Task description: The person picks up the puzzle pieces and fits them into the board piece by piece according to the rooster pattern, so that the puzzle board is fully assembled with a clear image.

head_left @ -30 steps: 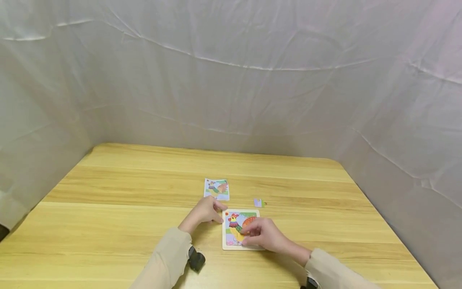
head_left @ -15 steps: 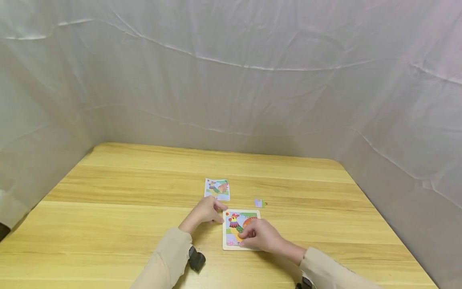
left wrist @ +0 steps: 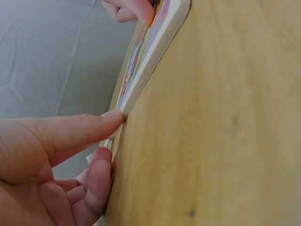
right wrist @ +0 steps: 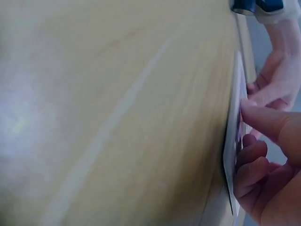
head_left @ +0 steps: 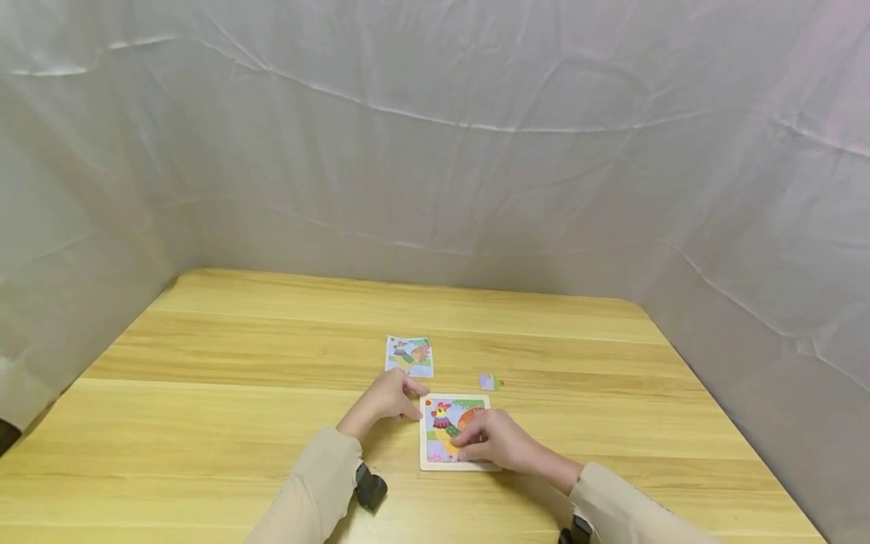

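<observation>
A square jigsaw puzzle (head_left: 440,417) with a rooster picture and pale wooden frame lies on the table. My left hand (head_left: 389,397) is at its upper left corner, thumb against the left edge and index finger at the top edge. In the left wrist view the thumb tip meets the corner of the frame. Over the puzzle's lower right part is my right hand (head_left: 499,442), fingers bent, thumb and index finger pinching a puzzle piece low at the picture. That piece is mostly hidden by the fingers. The right wrist view shows the right fingertips down on the puzzle face.
A loose puzzle piece (head_left: 488,381), lilac and green, lies beyond the puzzle's upper right corner. A paper card (head_left: 408,357) with the same rooster picture lies behind the left hand. Grey cloth (head_left: 435,151) hangs around the back and sides of the wooden table (head_left: 238,438).
My right hand shifts slightly left over the puzzle, then back a little to the right, its fingertips still at the lower picture. The left hand stays at the corner.
</observation>
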### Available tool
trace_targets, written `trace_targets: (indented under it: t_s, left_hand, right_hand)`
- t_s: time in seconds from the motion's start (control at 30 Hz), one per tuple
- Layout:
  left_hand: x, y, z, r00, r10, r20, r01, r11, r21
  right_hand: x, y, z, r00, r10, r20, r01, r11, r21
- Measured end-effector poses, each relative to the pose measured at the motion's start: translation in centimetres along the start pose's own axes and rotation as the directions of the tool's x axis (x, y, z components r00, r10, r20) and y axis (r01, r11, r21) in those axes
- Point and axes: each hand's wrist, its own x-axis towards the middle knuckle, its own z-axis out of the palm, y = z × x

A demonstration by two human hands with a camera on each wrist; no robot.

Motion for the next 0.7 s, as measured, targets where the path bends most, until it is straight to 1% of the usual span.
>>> trace_targets:
  t_s: [0.1, 0.2, 0.3, 0.37, 0.53, 0.67, 0.7]
  left_hand:
    - [0.0, 0.1, 0.0, 1.000, -0.005, 0.001, 0.005, 1.000, -0.001]
    - [0.1, 0.1, -0.1, 1.000, -0.010, 0.001, 0.010, 1.000, 0.000]
    - [0.1, 0.1, 0.0, 1.000, -0.013, -0.002, 0.013, 1.000, 0.005]
    - [0.2, 0.0, 0.0, 1.000, -0.016, -0.003, 0.016, 1.000, 0.007]
    - [0.2, 0.0, 0.0, 1.000, -0.014, -0.003, 0.014, 1.000, 0.005]
    - [0.0, 0.0, 0.0, 1.000, -0.011, -0.002, 0.011, 1.000, -0.001]
    - [0.0, 0.1, 0.0, 1.000, -0.011, -0.001, 0.011, 1.000, -0.001]
  right_hand:
    - [0.3, 0.5, -0.6, 1.000, 0.001, -0.029, 0.000, 0.999, 0.033]
    - [0.7, 1.6, -1.8, 0.992, 0.054, -0.112, -0.051, 0.998, 0.037]
    - [1.0, 2.9, -3.4, 0.971, 0.141, -0.194, -0.136, 0.990, 0.039]
    - [1.3, 3.7, -4.4, 0.957, 0.186, -0.223, -0.178, 0.983, 0.053]
    - [1.7, 5.5, -6.2, 0.929, 0.235, -0.284, -0.231, 0.972, 0.049]
    - [2.0, 6.4, -6.9, 0.912, 0.270, -0.310, -0.268, 0.962, 0.051]
    - [2.1, 6.6, -7.0, 0.911, 0.271, -0.309, -0.269, 0.962, 0.050]
